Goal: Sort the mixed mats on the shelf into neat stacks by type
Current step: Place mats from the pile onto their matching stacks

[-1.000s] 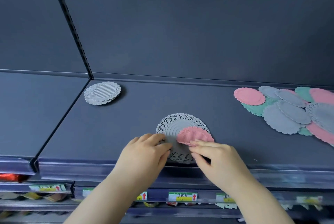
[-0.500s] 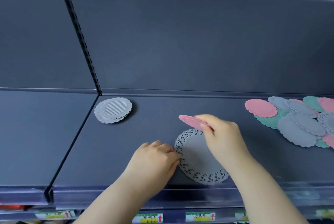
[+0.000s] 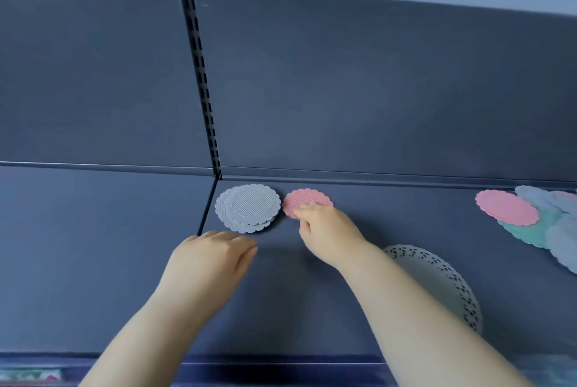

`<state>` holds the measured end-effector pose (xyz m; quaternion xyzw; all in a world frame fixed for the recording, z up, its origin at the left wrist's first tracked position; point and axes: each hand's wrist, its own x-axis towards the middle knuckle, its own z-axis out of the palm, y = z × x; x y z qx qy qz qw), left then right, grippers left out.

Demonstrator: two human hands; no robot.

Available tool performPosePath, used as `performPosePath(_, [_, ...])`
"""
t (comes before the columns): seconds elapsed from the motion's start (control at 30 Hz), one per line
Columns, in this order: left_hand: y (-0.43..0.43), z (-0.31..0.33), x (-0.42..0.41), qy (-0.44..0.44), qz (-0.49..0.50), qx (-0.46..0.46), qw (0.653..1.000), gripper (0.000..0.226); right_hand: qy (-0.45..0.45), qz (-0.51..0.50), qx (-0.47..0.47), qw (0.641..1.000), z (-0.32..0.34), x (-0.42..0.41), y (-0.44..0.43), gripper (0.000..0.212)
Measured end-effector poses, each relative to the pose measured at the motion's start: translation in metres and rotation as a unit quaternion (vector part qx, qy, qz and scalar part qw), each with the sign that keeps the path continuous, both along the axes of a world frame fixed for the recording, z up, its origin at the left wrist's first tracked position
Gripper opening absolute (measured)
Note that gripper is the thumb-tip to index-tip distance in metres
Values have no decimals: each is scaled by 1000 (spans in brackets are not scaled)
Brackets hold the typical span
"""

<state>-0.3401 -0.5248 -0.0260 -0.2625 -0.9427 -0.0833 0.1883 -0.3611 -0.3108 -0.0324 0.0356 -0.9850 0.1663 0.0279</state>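
Note:
A small pink ribbed mat [image 3: 307,199] lies on the dark shelf [image 3: 390,215], just right of a stack of grey ribbed mats [image 3: 248,208] near the back left corner. My right hand [image 3: 327,230] pinches the pink mat's near edge with its fingertips. My left hand [image 3: 215,258] hovers flat with fingers straight, just in front of the grey stack, holding nothing. A white lace doily [image 3: 443,280] lies near the shelf front, partly hidden by my right forearm.
A mixed pile of pink [image 3: 507,207], teal [image 3: 527,232] and grey mats [image 3: 559,241] overlaps at the far right, cut off by the frame edge. A slotted upright [image 3: 199,74] divides the shelf from the bay on the left. Price labels sit below the front rail.
My right hand carried the pink mat off the lace doily to the back left and set it down beside the grey stack. My left hand left the doily and moved toward the grey stack.

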Motion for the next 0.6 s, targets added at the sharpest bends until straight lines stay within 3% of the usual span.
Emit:
performPosePath(0.07, [-9, -1, -5, -4, 12, -2, 1000, 36, 10, 14, 13, 1000, -4, 1, -3, 15])
performPosePath(0.43, [-12, 0, -24, -7, -66, 11, 998, 37, -3, -26, 61, 998, -4, 10, -4, 31])
performPosePath(0.6, [6, 3, -23, 17, -110, -17, 994, 38, 44, -97, 13, 994, 4, 33, -4, 22])
